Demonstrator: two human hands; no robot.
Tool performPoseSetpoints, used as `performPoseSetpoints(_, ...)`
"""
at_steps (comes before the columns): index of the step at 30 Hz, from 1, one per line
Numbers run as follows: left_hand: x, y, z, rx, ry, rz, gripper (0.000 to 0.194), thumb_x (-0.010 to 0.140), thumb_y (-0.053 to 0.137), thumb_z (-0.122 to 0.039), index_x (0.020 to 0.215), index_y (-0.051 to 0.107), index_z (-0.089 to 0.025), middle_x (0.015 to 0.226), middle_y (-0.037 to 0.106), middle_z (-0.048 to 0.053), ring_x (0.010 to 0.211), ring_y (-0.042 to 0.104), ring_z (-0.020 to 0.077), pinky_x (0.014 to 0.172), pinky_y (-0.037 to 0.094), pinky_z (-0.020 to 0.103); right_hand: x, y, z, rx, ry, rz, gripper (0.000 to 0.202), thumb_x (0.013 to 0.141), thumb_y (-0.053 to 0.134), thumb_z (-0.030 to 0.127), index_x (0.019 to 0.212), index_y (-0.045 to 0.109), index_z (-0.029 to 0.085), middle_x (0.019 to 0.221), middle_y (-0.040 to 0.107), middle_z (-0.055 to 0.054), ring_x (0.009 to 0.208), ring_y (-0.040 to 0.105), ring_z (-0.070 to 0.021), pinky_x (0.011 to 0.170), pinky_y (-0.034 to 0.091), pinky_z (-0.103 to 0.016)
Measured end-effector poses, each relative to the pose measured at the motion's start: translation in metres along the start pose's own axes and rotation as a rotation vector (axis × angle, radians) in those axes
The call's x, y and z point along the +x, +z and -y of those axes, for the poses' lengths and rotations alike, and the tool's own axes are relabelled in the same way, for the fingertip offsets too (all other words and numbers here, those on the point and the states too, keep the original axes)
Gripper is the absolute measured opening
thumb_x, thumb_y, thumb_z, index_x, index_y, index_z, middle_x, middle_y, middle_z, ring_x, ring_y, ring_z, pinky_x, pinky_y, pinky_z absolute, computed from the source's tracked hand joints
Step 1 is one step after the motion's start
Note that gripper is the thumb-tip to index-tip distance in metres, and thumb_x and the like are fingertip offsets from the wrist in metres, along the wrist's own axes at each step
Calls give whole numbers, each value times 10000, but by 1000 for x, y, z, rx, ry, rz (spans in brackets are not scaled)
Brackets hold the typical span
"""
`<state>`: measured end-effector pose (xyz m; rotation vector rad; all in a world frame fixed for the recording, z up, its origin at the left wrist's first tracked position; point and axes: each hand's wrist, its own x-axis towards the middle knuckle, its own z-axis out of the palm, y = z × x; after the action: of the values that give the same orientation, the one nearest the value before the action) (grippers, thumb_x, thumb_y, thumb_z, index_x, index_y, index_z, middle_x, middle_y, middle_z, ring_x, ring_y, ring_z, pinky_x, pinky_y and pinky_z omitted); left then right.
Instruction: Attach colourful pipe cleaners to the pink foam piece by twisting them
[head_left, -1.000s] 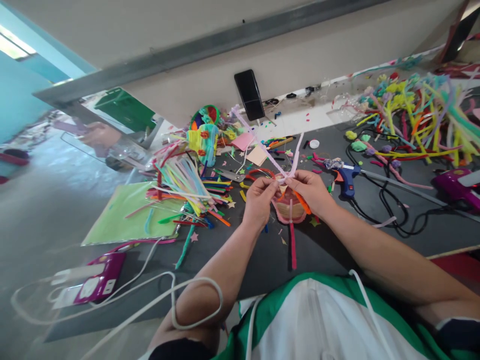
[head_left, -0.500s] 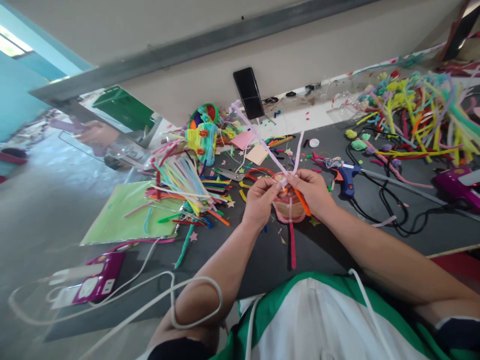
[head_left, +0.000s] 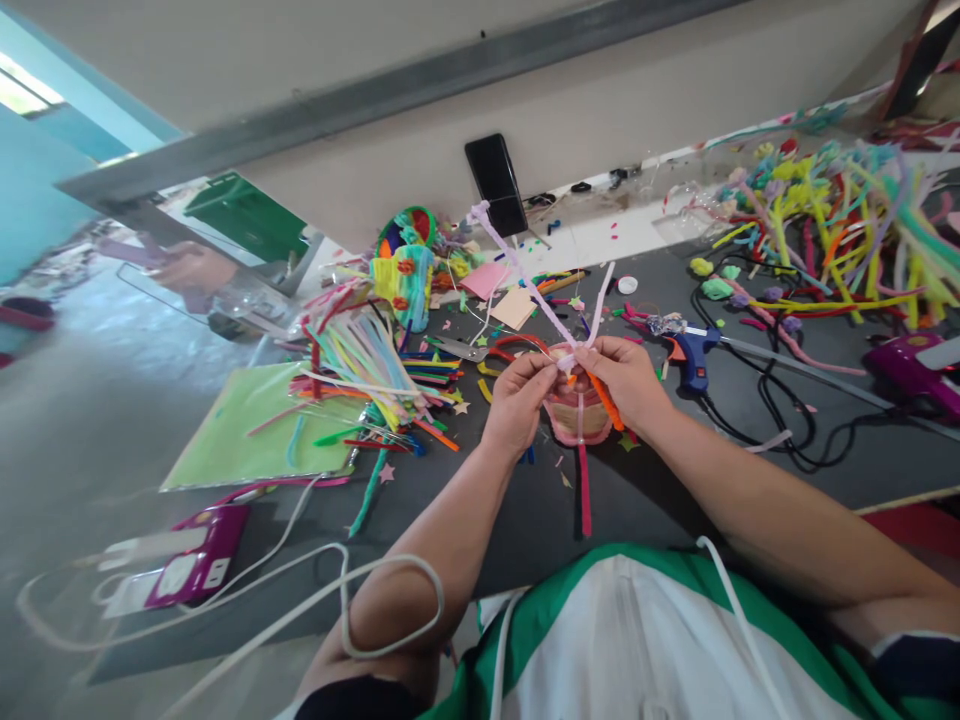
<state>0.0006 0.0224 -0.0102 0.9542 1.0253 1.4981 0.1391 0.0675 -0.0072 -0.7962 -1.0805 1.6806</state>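
Observation:
Both hands meet over a pink and tan basket-like piece (head_left: 581,422) on the dark table. My left hand (head_left: 519,400) pinches the lower end of lilac pipe cleaners (head_left: 536,292). Fingers closed, my right hand (head_left: 626,380) grips the same lilac stems from the other side, and an orange pipe cleaner (head_left: 606,402) slants down beneath its fingers. One lilac stem leans up and left to a curled tip; a shorter one points up. A dark pink strip (head_left: 585,490) hangs toward me from the basket-like piece.
Orange-handled scissors (head_left: 517,345) lie behind my left hand. A blue glue gun (head_left: 694,358) with black cables is on the right. Pipe cleaners (head_left: 375,365) heap at left, more at far right. A phone (head_left: 496,185) leans on the wall. A white cable (head_left: 390,562) crosses my left arm.
My left hand has shifted very slightly left. The long lilac stem's curled tip has moved a little to the right, and the shorter stem leans slightly more to the right.

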Motion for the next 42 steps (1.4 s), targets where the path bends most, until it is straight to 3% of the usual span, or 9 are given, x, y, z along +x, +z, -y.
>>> performPoseSetpoints(8,3,-2,5,127,95,-45,209,718,753,-309,812,633,-165,677,637,-15,581,593,85,615,484,222,0,2,0,-22,19,-18,274,683,752,413,704,664,154,633,642,-4,503,566,-92,498,497,-220)
performPoseSetpoints(14,2,3,7,63,121,-56,262,679,788,-286,866,633,-189,787,661,-14,626,598,83,639,507,228,0,2,-1,13,61,0,280,678,755,423,727,662,163,633,652,-3,499,572,-90,502,502,-216)
performPoseSetpoints(22,5,2,8,99,165,-68,197,681,787,-254,808,661,-172,732,664,-13,597,605,84,632,493,226,-1,2,2,41,100,28,284,667,763,416,725,658,158,635,646,-2,457,557,-85,458,495,-216)
performPoseSetpoints(33,3,6,6,116,95,-79,224,688,780,-322,794,659,-167,708,663,-4,592,598,92,626,493,230,-2,5,3,17,86,2,304,660,761,442,678,621,173,582,615,14,459,551,-95,465,480,-226)
performPoseSetpoints(37,1,8,4,30,8,-42,270,684,784,-336,852,655,-168,766,677,8,578,584,76,596,483,215,0,2,-2,-75,2,-4,293,693,734,452,678,634,178,624,628,7,489,545,-97,485,464,-230)
performPoseSetpoints(42,4,3,5,36,-25,-65,247,690,779,-331,713,612,-151,611,601,-19,521,526,61,541,428,191,0,3,-2,-247,-95,-3,294,709,715,447,632,630,176,591,582,19,520,515,-99,472,412,-212)
